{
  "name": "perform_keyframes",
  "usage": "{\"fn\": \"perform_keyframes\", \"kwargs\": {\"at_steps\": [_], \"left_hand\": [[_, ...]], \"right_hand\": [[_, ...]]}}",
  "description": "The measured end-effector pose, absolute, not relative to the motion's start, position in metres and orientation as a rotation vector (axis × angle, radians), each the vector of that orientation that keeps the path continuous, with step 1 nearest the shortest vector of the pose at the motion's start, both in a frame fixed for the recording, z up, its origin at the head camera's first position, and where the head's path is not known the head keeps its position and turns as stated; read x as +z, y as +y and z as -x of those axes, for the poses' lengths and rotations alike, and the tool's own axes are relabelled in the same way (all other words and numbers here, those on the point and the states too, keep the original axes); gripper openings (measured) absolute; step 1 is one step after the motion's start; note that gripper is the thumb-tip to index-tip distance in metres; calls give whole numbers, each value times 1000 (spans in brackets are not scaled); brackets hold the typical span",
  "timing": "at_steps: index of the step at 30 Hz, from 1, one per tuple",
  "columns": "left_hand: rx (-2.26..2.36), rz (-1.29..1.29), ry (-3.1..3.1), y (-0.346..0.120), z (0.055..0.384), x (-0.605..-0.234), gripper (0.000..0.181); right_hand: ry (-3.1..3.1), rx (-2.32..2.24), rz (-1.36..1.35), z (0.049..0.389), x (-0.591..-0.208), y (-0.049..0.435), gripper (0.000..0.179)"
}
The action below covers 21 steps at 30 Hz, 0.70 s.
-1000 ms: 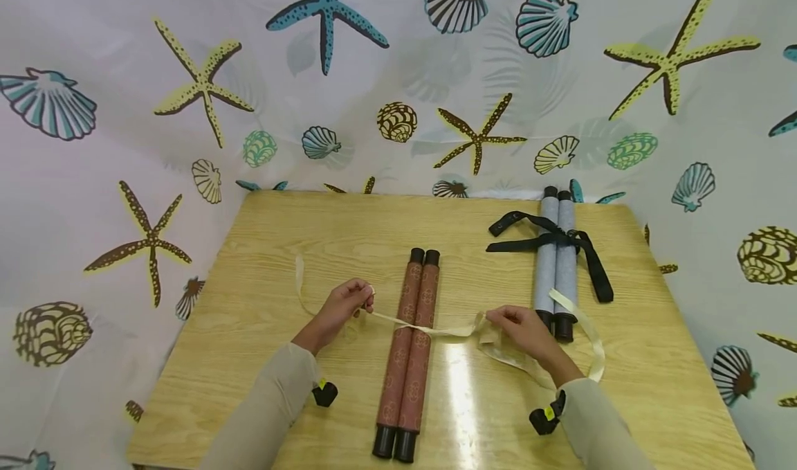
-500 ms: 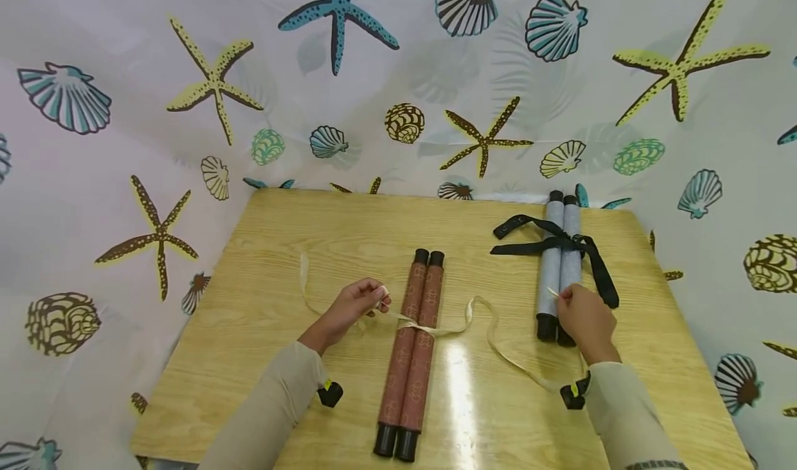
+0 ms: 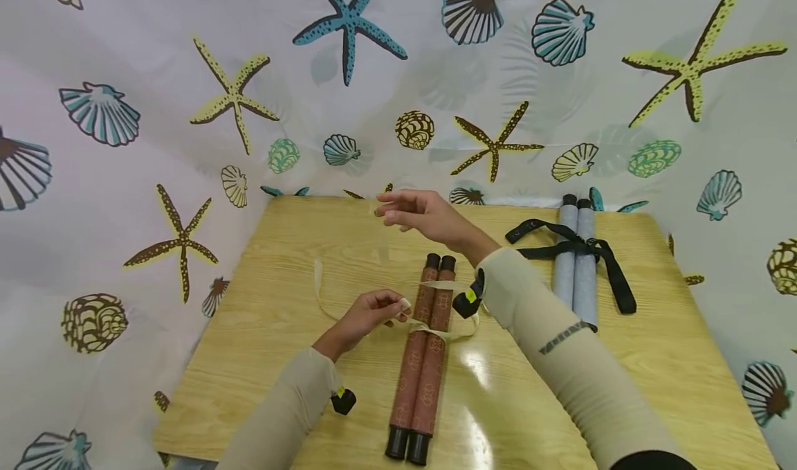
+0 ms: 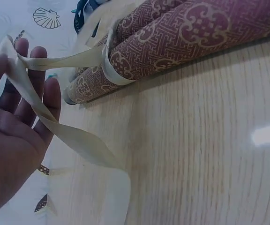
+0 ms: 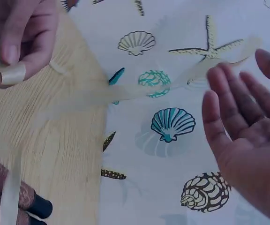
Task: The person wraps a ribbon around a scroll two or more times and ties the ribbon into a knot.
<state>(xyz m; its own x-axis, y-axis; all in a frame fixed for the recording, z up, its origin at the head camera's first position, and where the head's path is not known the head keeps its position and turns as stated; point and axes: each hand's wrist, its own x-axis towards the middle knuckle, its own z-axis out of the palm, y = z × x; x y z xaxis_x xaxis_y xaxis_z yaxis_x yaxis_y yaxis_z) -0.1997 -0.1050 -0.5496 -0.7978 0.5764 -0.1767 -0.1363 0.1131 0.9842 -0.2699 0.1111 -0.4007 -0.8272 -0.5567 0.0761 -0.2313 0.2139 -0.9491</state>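
Two red patterned scroll rollers (image 3: pixel 423 380) with black end caps lie side by side on the table. A cream ribbon (image 4: pixel 83 145) wraps round their middle. My left hand (image 3: pixel 367 318), left of the rollers, pinches a loop of this ribbon between thumb and fingers; a tail hangs below in the left wrist view. My right hand (image 3: pixel 429 217) is raised beyond the rollers' far end, its fingers extended and apart. The ribbon's other tail (image 5: pixel 139 91) floats, blurred, by those fingertips in the right wrist view, with no grip on it visible.
A second pair of rollers, grey-blue (image 3: pixel 565 266), lies at the right, tied with a black strap (image 3: pixel 613 276); my right sleeve partly covers it. A curtain (image 3: pixel 349 138) with shells and starfish surrounds the wooden table (image 3: pixel 249 387).
My right hand has swept from the right, over the grey-blue rollers, up and left past the red ones, flinging the ribbon tail across and losing hold of it. My left hand keeps its pinch.
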Motion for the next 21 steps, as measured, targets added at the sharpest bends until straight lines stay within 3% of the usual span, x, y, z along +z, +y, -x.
{"fn": "perform_keyframes", "kwargs": {"at_steps": [8,15,21], "left_hand": [[1707,-474,1973,-88,209,-537,25],[1620,-450,2020,-78,228,-529,25],[1255,-338,2426,-82,246,-549,30]], "right_hand": [[2402,-1224,781,233,-456,139,30],[2460,-1255,715,211,-492,144,19],[2523,-1280,611,205,-501,138,17]]}}
